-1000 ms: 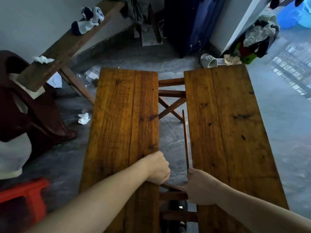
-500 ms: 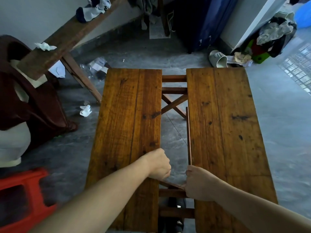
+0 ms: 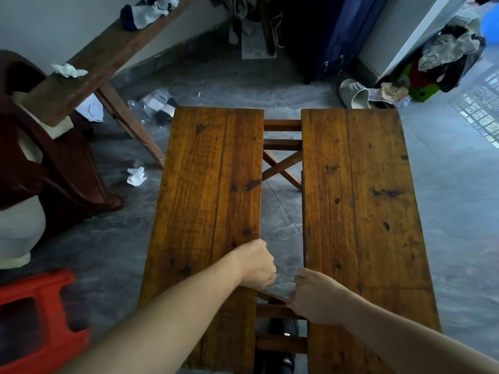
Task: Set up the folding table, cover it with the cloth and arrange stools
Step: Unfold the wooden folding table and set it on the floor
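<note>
Standing opened out across the middle of the frame: the folding desk (image 3: 216, 184), its two wooden halves lying flat side by side with an open gap running down the centre. Showing through that gap: crossed braces (image 3: 280, 168) toward the top and crossbars lower down. Curling closed over the inner edge of the left half, near the lower centre: the left hand (image 3: 256, 265). Gripping the inner edge of the right half just beside it, fingers wrapped under: the right hand (image 3: 316, 298). Sitting on the grey floor (image 3: 459, 211) at the lower left corner, well apart from the desk: a red plastic stool (image 3: 40, 319). Leaning diagonally at the upper left: a wooden plank (image 3: 108, 49).
</note>
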A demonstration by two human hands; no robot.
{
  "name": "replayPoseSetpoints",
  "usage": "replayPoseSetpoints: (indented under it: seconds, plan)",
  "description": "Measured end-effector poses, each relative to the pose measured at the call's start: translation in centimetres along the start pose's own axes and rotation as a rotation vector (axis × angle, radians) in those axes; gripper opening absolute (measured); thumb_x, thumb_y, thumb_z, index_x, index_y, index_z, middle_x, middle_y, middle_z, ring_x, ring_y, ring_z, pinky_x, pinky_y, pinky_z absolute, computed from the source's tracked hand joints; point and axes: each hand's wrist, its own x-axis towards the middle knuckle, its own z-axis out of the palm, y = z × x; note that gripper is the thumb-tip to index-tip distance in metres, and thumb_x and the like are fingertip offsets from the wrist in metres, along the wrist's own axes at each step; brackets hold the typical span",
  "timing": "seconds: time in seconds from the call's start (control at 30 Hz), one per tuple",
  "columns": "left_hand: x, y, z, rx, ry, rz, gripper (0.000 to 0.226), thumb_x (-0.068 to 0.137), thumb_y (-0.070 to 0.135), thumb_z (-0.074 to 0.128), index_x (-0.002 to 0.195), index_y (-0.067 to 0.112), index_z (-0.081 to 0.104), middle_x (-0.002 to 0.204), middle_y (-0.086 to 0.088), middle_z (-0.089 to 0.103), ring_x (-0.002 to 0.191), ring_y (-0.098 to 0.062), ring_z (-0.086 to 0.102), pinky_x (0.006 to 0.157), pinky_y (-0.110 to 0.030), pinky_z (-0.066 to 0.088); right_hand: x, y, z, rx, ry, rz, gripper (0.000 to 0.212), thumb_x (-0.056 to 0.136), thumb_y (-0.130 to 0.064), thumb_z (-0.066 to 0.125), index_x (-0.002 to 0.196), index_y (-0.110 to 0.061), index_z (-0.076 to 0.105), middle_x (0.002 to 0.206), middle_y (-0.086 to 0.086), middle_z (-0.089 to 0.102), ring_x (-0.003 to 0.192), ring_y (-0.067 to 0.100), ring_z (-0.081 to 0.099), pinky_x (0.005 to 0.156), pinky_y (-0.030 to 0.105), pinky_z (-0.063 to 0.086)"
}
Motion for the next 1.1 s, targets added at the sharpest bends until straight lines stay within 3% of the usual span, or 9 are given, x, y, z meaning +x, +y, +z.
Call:
replayPoseSetpoints:
  seconds: [0.17,0.33,0.43,0.63,0.73,0.83,0.9,0.97,1.1]
  plan:
    - [0.1,-0.9,0.1,0.070,-0.026,0.025,0.038,0.104,0.022,0.033,0.080,0.020,0.063,0.075,0.006,0.066,0.072,-0.018,0.064,0.076,-0.036,0.049,0.7,0.5,0.3,0.006,0.014,0.022,0.023,0.101,-0.030,0.049,0.100,-0.014,0.066,0.079,0.000,0.067,0.071,0.018,0.061,0.072,0.031,0.037]
    - [0.4,-1.1,-1.0,0.101,-0.087,0.072,0.030,0.104,0.019,0.035,0.103,0.019,0.066,0.070,0.005,0.051,0.074,-0.019,0.058,0.075,-0.031,0.046,1.2,0.9,0.3,0.070,0.029,0.083,0.033,0.105,-0.024,0.034,0.116,-0.001,0.056,0.098,0.013,0.067,0.088,0.027,0.060,0.089,0.036,0.038]
    - [0.1,-1.1,-1.0,0.098,-0.102,0.032,0.031,0.104,0.023,0.037,0.097,0.021,0.067,0.065,0.004,0.044,0.063,-0.018,0.048,0.071,-0.031,0.045,0.8,1.0,0.3,0.096,0.051,0.104,0.027,0.103,-0.020,0.038,0.110,-0.002,0.057,0.097,0.013,0.067,0.089,0.028,0.060,0.090,0.038,0.042]
    - [0.6,-0.9,0.2,-0.106,-0.093,-0.119,0.035,0.100,0.035,0.034,0.103,0.018,0.065,0.100,0.001,0.068,0.087,-0.018,0.059,0.082,-0.034,0.037,0.0,2.2,1.1,0.008,0.192,0.182,0.025,0.084,-0.027,0.069,0.101,-0.010,0.070,0.099,0.006,0.070,0.090,0.024,0.064,0.088,0.039,0.052]
    - [-0.1,-0.5,1.4,-0.229,0.079,-0.253,0.037,0.096,0.034,0.038,0.124,0.015,0.052,0.128,-0.006,0.052,0.119,-0.023,0.045,0.109,-0.041,0.027,-0.7,2.6,0.8,0.010,0.374,0.269,0.027,0.080,-0.022,0.066,0.103,-0.010,0.068,0.100,0.006,0.067,0.093,0.024,0.062,0.092,0.039,0.052]
    - [-1.4,0.3,2.3,-0.417,0.219,-0.490,0.062,0.092,0.050,0.043,0.143,0.018,0.028,0.157,-0.008,0.009,0.148,-0.024,-0.001,0.120,-0.046,-0.006,-1.5,3.0,0.4,0.047,0.399,0.453,0.039,0.079,-0.032,0.071,0.110,-0.010,0.064,0.114,0.011,0.065,0.106,0.028,0.061,0.097,0.044,0.050]
    - [-2.0,1.0,2.6,-0.506,0.229,-0.701,0.090,0.085,0.067,0.047,0.150,0.021,0.006,0.160,-0.005,-0.018,0.145,-0.022,-0.025,0.118,-0.048,-0.014,-1.8,3.3,0.1,0.193,0.306,0.631,0.067,0.067,-0.046,0.082,0.118,-0.009,0.061,0.126,0.018,0.060,0.115,0.034,0.059,0.098,0.050,0.049]
    - [-1.8,1.9,2.4,-0.580,0.191,-0.862,0.109,0.079,0.074,0.050,0.151,0.023,-0.015,0.156,-0.004,-0.032,0.142,-0.020,-0.033,0.117,-0.049,-0.016,-1.9,3.2,-0.3,0.328,0.251,0.758,0.079,0.064,-0.051,0.084,0.126,-0.009,0.057,0.133,0.020,0.054,0.121,0.037,0.056,0.098,0.051,0.050]
    - [-0.5,2.9,2.4,-0.654,0.134,-1.006,0.117,0.081,0.074,0.048,0.146,0.019,-0.031,0.152,-0.003,-0.040,0.140,-0.019,-0.036,0.117,-0.049,-0.015,-2.3,2.9,-1.0,0.460,0.313,0.789,0.061,0.094,-0.035,0.059,0.144,-0.009,0.039,0.151,0.011,0.035,0.141,0.027,0.035,0.107,0.036,0.043]
